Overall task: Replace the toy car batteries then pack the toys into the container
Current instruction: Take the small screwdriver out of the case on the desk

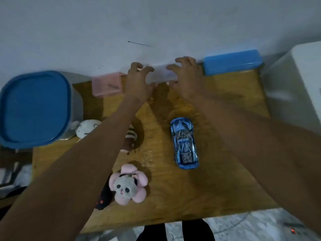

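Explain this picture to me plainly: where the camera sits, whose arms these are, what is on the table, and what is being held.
The camera is worn on a person's head, looking down at a wooden table. The left hand and right hand reach toward a pale clear box by the wall; fingers are spread, and a grip isn't evident. On the table lie a blue toy car, a pink-and-grey plush, a white plush and a pink box. A blue-lidded container stands at left.

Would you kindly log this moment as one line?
left hand, right hand: reaching clear box at wall | blue toy car: untouched on table
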The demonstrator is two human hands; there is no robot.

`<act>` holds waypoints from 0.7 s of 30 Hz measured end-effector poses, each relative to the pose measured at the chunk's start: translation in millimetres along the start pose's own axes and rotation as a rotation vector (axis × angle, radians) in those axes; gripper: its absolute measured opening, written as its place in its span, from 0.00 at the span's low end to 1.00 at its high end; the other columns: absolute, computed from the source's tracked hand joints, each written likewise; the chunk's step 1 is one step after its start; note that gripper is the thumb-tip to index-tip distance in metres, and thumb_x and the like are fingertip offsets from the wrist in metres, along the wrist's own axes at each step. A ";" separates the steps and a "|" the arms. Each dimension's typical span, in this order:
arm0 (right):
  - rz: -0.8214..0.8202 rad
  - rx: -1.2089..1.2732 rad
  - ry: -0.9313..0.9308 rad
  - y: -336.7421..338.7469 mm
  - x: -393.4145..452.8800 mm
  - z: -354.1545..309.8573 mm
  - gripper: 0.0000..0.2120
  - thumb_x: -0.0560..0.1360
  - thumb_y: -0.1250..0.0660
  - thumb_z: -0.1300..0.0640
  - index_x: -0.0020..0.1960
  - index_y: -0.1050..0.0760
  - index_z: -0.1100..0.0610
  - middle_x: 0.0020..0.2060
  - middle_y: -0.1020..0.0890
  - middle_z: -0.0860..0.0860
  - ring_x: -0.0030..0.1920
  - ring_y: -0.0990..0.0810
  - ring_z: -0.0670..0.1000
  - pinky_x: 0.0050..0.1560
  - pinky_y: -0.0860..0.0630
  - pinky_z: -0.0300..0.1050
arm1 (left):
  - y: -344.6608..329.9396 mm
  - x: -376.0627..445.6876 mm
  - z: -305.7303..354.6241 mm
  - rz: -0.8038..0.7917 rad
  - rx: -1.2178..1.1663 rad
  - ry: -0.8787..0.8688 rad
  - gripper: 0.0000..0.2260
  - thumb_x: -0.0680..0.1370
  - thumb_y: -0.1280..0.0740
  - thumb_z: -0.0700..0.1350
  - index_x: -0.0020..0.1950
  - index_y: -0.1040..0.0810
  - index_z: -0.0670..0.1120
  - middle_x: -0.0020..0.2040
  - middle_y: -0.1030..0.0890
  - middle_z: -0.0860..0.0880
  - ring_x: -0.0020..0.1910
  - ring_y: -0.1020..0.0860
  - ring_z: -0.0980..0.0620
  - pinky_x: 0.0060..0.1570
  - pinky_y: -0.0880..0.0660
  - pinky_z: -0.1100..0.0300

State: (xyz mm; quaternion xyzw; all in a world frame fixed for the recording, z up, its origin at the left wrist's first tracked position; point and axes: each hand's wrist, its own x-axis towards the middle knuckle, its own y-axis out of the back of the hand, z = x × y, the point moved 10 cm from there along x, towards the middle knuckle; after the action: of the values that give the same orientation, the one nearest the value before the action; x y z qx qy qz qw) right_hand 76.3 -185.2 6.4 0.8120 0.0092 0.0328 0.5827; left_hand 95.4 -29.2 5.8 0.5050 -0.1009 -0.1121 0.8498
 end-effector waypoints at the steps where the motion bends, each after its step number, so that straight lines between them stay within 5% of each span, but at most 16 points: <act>1: -0.008 0.002 0.021 -1.2 0.4 -1.6 0.24 0.73 0.27 0.50 0.69 0.25 0.46 0.69 0.26 0.53 0.70 0.32 0.57 0.65 0.30 0.59 | -2.0 -0.4 -0.5 0.017 0.016 -0.011 0.20 0.71 0.25 0.43 0.63 0.19 0.44 0.63 0.26 0.36 0.57 0.23 0.36 0.56 0.22 0.47; 14: 0.047 -0.059 -0.007 -8.3 -0.3 4.0 0.19 0.78 0.32 0.55 0.68 0.25 0.46 0.66 0.24 0.53 0.66 0.28 0.59 0.63 0.30 0.59 | -10.2 -5.5 -13.6 0.137 -0.006 0.005 0.16 0.75 0.31 0.34 0.61 0.18 0.45 0.65 0.28 0.37 0.59 0.23 0.38 0.55 0.21 0.46; 21: 0.259 0.056 0.001 10.5 2.0 9.6 0.14 0.78 0.34 0.52 0.62 0.19 0.48 0.59 0.18 0.52 0.62 0.24 0.58 0.60 0.26 0.60 | -3.5 -14.1 -12.0 0.190 -0.065 0.047 0.25 0.75 0.30 0.33 0.72 0.25 0.47 0.69 0.31 0.38 0.60 0.24 0.42 0.59 0.24 0.53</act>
State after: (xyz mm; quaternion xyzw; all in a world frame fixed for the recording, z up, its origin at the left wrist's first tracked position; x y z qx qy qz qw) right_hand 78.7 -197.6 13.4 0.8223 -0.0947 0.1079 0.5507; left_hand 85.1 -16.7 -3.7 0.4676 -0.1249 -0.0224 0.8748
